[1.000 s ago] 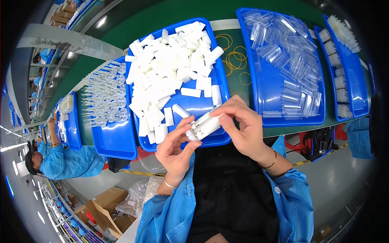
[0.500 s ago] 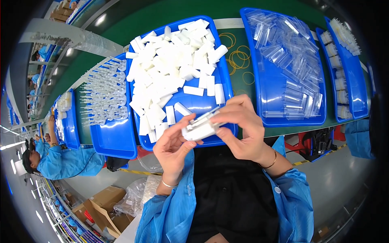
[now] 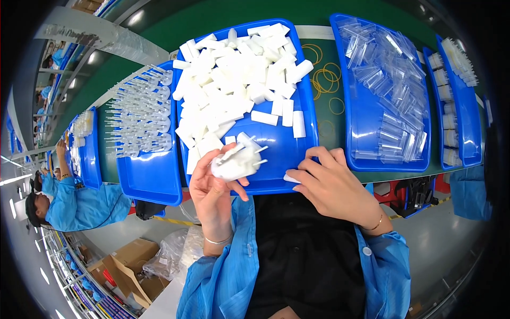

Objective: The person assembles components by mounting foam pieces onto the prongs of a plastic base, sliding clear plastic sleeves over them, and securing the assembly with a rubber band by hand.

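Note:
My left hand (image 3: 212, 189) holds a small bundle of white plastic pieces (image 3: 236, 159) with thin stems sticking out, just above the near rim of the middle blue tray (image 3: 305, 127). That tray carries a heap of white oblong plastic parts (image 3: 234, 87). My right hand (image 3: 332, 183) rests at the tray's near edge, fingers curled over a small white piece (image 3: 291, 178).
A blue tray (image 3: 151, 183) to the left holds rows of clear stemmed parts (image 3: 141, 119). To the right, a blue tray (image 3: 366, 127) holds clear plastic sleeves (image 3: 396, 85). Yellow rubber bands (image 3: 325, 80) lie on the green belt. Another person in blue (image 3: 74, 204) works at far left.
My hands have come apart: the left keeps the white bundle, while the right has dropped to the tray's near edge onto a small white piece.

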Demonstrator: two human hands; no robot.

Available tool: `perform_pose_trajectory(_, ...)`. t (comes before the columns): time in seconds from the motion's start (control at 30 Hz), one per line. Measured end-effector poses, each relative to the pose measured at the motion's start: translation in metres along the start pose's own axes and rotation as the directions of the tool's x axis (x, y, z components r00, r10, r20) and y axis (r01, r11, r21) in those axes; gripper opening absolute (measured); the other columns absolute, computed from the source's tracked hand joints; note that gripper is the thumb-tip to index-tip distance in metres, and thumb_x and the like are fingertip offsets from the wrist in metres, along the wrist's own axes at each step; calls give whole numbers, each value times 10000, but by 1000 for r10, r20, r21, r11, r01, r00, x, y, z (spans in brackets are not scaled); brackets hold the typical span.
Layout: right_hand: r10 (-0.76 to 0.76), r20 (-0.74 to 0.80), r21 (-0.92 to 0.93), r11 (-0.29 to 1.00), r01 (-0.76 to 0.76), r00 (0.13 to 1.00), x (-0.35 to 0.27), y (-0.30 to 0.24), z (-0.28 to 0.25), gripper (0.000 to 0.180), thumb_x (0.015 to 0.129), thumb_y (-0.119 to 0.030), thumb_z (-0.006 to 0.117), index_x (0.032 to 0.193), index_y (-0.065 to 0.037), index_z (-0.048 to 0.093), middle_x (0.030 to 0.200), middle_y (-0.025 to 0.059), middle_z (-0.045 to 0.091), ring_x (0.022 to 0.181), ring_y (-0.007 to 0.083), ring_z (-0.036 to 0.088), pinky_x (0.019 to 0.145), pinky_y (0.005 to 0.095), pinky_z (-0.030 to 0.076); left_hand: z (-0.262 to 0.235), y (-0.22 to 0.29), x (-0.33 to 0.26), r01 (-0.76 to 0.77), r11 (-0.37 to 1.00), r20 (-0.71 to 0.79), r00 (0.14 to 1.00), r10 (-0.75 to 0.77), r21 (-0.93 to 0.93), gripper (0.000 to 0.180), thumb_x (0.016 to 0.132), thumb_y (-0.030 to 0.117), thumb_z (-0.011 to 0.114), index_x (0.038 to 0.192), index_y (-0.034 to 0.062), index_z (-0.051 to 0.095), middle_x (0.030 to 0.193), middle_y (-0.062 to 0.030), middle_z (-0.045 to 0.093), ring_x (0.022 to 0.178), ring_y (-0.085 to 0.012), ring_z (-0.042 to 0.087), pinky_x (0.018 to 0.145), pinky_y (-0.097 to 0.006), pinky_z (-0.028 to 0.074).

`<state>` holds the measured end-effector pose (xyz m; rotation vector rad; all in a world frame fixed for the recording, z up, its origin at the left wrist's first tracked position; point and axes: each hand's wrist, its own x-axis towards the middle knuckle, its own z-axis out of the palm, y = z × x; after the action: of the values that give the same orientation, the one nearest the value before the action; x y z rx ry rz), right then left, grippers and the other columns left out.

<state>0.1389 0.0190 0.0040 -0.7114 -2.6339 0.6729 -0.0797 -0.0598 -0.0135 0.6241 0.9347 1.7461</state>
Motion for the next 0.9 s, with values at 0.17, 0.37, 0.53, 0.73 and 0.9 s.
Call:
perform_pose_trajectory(0.17, -53, -9, 137, 989, 54, 999, 0, 6, -7, 159, 748, -129, 646, 888, -57, 619, 822, 57, 526, 849, 218, 479, 688, 311, 327, 7, -4, 0, -60, 996, 78, 996, 54, 70, 314, 816, 105, 601, 1085, -37, 521, 1158, -309, 495, 857, -308, 624, 544, -330, 557)
perform_pose_trajectory(0.37, 75, -407, 388, 916, 98, 910, -4, 19, -5, 131, 770, -1, 611, 899, -21, 603, 847, 71, 542, 565, 178, 472, 523, 251, 388, 17, -9, -6, -83, 931, 82, 995, 57, 355, 359, 755, 142, 672, 1045, -19, 533, 1158, -305, 501, 905, -308, 618, 556, -336, 555)
perform_pose_trajectory(0.53, 411, -295, 842, 538, 31, 862, -9, 18, -2, 167, 873, -48, 529, 1034, -4, 546, 907, 53, 547, 767, 71, 515, 640, 195, 409, 34, -9, -5, -72, 933, 69, 996, 51, 352, 367, 707, 76, 712, 1020, -27, 550, 1141, -291, 524, 924, -269, 616, 648, -325, 549)
perform_pose_trajectory(0.73, 462, -139, 960, 280, 5, 876, -6, 17, -5, 178, 918, -90, 470, 1049, 1, 549, 919, 37, 538, 788, 63, 505, 661, 178, 408, 32, -13, -8, -89, 913, 93, 994, 56, 397, 398, 681, 20, 733, 1028, -47, 551, 1132, -295, 532, 982, -254, 595, 806, -325, 507)
perform_pose_trajectory(0.9, 401, -46, 987, 157, -20, 915, -11, 23, -5, 197, 934, -127, 448, 1035, 4, 555, 865, 27, 531, 721, 31, 472, 554, 150, 361, 34, -14, -9, -112, 891, 81, 993, 85, 439, 402, 686, 9, 726, 1040, -61, 549, 1120, -299, 537, 968, -261, 600, 798, -331, 512)
